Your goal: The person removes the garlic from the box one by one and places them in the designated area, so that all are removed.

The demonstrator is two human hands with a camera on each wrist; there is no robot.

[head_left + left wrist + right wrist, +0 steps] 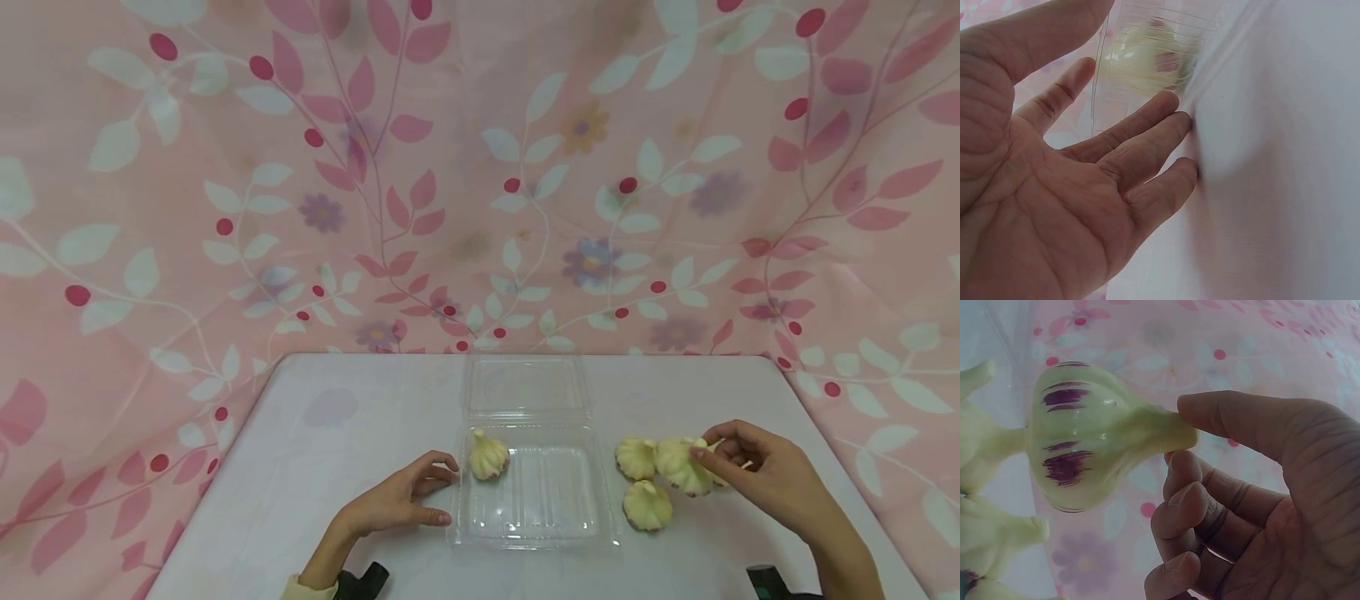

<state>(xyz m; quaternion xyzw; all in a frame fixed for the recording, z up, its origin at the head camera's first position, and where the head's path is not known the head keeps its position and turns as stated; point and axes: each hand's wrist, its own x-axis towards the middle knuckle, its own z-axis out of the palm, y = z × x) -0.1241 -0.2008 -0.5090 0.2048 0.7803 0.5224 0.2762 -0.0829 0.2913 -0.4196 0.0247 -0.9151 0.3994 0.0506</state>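
Observation:
My right hand (765, 467) pinches a pale garlic bulb (684, 467) by its stem between thumb and fingertips. In the right wrist view this garlic bulb (1079, 437) shows purple streaks and points its stem at the hand. Beside it lie more garlic bulbs (647, 505) on the table, partly overlapped by the held one. Another garlic bulb (489, 457) stands in the left part of a clear plastic clamshell box (536, 533), whose lid is laid back. My left hand (405, 496) is at the box's left side, fingers loosely bent, palm toward it, holding nothing.
The box's hinged lid (527, 387) lies flat toward the far table edge. A white-covered table (360, 433) carries everything, with a pink floral cloth (465, 208) hanging behind. Dark wrist devices (363, 581) show at the lower edge.

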